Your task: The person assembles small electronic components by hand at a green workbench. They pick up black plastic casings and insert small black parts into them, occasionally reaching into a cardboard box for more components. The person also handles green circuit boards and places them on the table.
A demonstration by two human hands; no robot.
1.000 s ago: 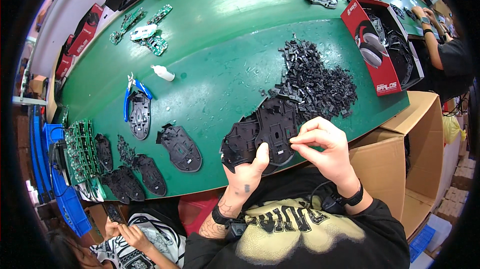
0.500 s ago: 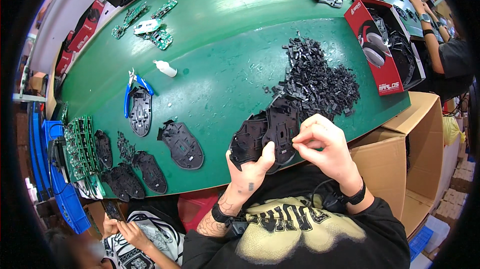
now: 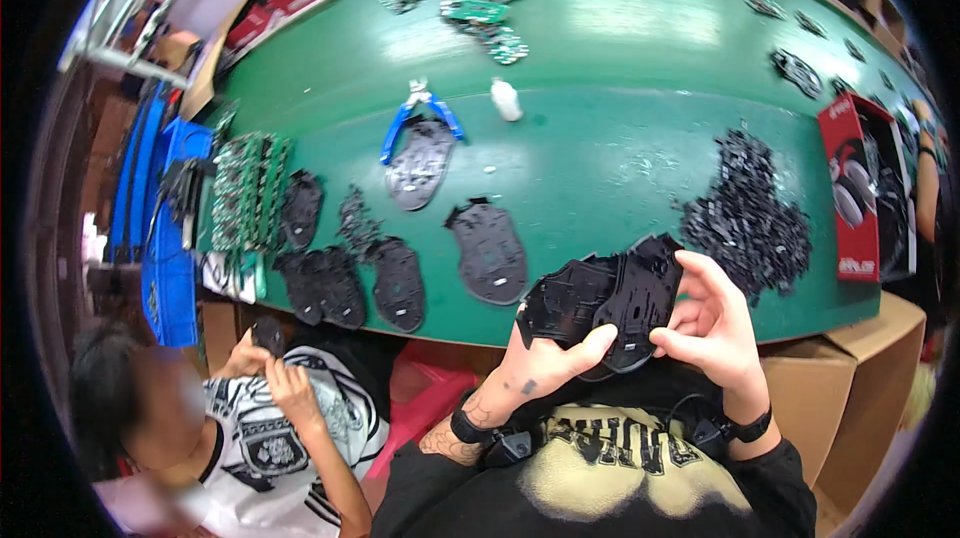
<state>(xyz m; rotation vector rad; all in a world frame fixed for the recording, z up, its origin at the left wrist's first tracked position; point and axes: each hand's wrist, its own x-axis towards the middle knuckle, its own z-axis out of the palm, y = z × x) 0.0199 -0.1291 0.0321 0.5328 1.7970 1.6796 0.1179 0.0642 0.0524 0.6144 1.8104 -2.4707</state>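
Note:
Above the table's near edge, my left hand [image 3: 548,363] holds two black plastic mouse shells side by side, its thumb pressed over their lower part. The left shell [image 3: 568,300] overlaps the right shell [image 3: 643,293], which shows its ribbed inside. My right hand [image 3: 718,328] grips the right shell's right side, with the fingertips at the upper edge and the thumb near the lower edge. Just beyond that hand lies a heap of small black plastic pieces [image 3: 745,213]. Another mouse shell [image 3: 488,253] rests on the table left of my hands.
Blue-handled cutters [image 3: 421,103] lie across a shell, near a white bottle [image 3: 506,100]. Further left are several shells, a row of green circuit boards [image 3: 245,188] and a seated co-worker [image 3: 290,388]. A red headphone box [image 3: 850,188] and a cardboard carton [image 3: 815,408] stand on the right.
My view has swung left, so the table's contents appear further right. My right hand has gone from a pinch beside the right shell to gripping its edge; my left hand still holds both shells.

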